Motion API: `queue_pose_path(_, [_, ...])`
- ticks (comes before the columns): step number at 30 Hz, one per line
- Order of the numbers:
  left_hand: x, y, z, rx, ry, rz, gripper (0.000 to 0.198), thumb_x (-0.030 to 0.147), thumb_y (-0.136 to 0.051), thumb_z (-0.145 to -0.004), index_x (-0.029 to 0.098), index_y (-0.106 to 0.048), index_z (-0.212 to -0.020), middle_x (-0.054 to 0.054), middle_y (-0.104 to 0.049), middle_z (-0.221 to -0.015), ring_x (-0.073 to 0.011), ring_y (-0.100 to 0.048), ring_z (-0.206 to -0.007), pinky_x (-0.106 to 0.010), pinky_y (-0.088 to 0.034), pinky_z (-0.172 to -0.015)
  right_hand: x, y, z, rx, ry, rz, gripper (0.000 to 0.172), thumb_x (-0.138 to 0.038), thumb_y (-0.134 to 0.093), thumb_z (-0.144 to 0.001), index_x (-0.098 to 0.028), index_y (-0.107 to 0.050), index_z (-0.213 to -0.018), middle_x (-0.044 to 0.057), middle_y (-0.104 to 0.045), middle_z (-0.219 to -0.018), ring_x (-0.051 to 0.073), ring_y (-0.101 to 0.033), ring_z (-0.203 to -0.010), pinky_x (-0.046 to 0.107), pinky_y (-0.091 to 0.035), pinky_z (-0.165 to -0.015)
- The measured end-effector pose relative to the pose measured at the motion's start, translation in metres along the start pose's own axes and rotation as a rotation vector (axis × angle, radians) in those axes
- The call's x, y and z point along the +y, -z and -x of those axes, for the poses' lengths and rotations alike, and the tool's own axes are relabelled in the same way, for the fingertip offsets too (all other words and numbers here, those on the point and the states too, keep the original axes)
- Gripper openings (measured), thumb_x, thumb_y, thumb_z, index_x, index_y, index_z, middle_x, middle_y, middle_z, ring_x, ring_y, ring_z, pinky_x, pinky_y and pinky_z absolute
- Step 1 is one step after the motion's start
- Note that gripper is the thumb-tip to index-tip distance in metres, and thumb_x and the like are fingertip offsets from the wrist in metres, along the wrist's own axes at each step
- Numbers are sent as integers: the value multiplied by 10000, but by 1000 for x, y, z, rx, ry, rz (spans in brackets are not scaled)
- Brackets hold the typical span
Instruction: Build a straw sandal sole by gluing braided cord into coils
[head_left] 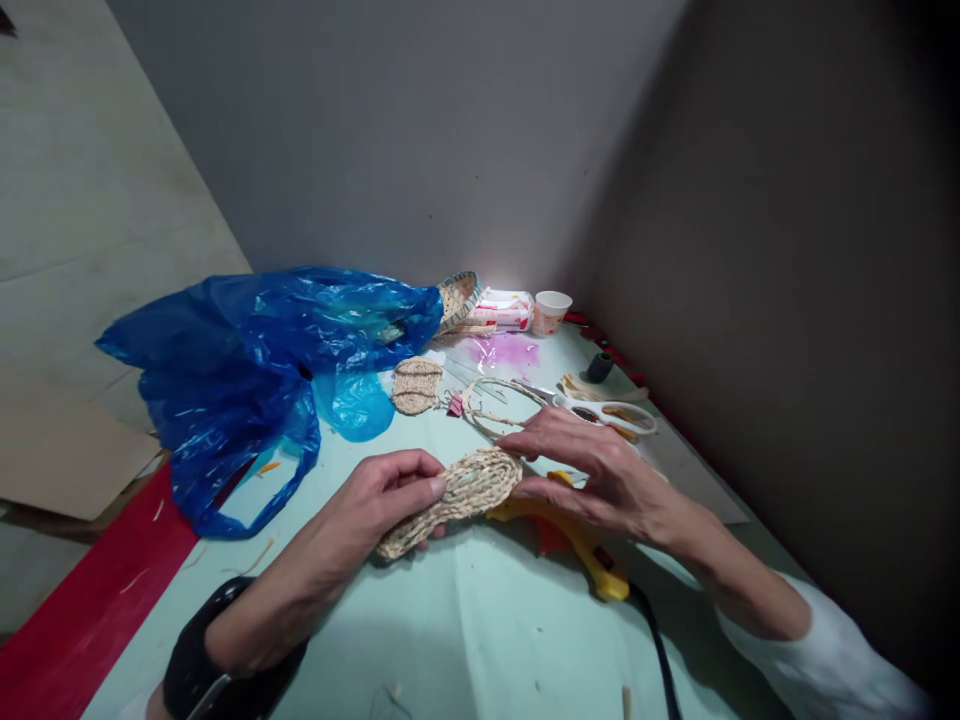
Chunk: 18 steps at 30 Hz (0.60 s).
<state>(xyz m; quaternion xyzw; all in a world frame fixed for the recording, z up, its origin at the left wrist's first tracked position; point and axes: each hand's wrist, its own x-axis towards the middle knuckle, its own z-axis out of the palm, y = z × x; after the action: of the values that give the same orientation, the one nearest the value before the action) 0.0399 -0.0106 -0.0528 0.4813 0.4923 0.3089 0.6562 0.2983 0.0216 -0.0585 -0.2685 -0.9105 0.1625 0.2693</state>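
Observation:
A sole-shaped piece of coiled braided straw [480, 482] is held tilted above the table. My left hand [401, 492] grips its near left part, thumb on top and fingers underneath. At the far right end, my right hand [600, 470] has its fingertips on the upper edge and its thumb on the lower edge. A loop of straw cord [466, 400] lies behind the piece and runs towards my right fingers. Under my right hand lies a yellow glue gun [589, 560], partly hidden. White-handled scissors [622, 415] rest just beyond that hand.
A blue plastic bag [300, 320] spreads over the left side, with a woven basket [459, 300] at its mouth. A small woven straw piece [417, 386], a pink binder clip [455, 405], a paper cup [551, 312] and a dark thread spool [599, 368] stand farther back. A wall borders the right.

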Motion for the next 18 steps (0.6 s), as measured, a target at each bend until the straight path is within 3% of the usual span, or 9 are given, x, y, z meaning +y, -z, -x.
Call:
queue_pose_path(8, [-10, 1, -6, 89, -93, -84, 241, 377, -703, -776, 158, -610, -737, 29, -564, -634, -101, -443, -576, -223, -293, -534, -5, -7, -2, 33, -2, 85, 271, -265, -628, -966, -135, -632, -1204, 87, -676, -961, 217, -581, -885, 357, -478, -771])
queue_pose_path(12, [-8, 1, -6, 107, -114, -114, 257, 384, -717, -763, 159, -608, -704, 30, -558, -613, -104, -439, -570, -224, -306, -535, -5, -7, -1, 40, -5, 89, 262, -253, -636, -958, -153, -630, -1200, 90, -688, -985, 219, -599, -890, 365, -494, -780])
queue_pose_path(14, [-6, 1, -7, 68, -102, -100, 274, 423, -702, -788, 154, -655, -768, 6, -613, -667, -116, -483, -589, -230, -352, -551, -2, -5, 0, 54, -3, 98, 270, -269, -631, -963, -171, -621, -1214, 92, -702, -1024, 224, -607, -913, 378, -499, -799])
queue_pose_path(18, [-6, 4, -8, -38, -95, -27, 436, 487, -632, -864, 172, -670, -1163, -54, -721, -868, -162, -591, -686, -271, -447, -624, 1, -2, 2, 101, 18, 87, 287, -311, -611, -978, -200, -590, -1242, 91, -722, -1067, 222, -620, -917, 394, -507, -809])
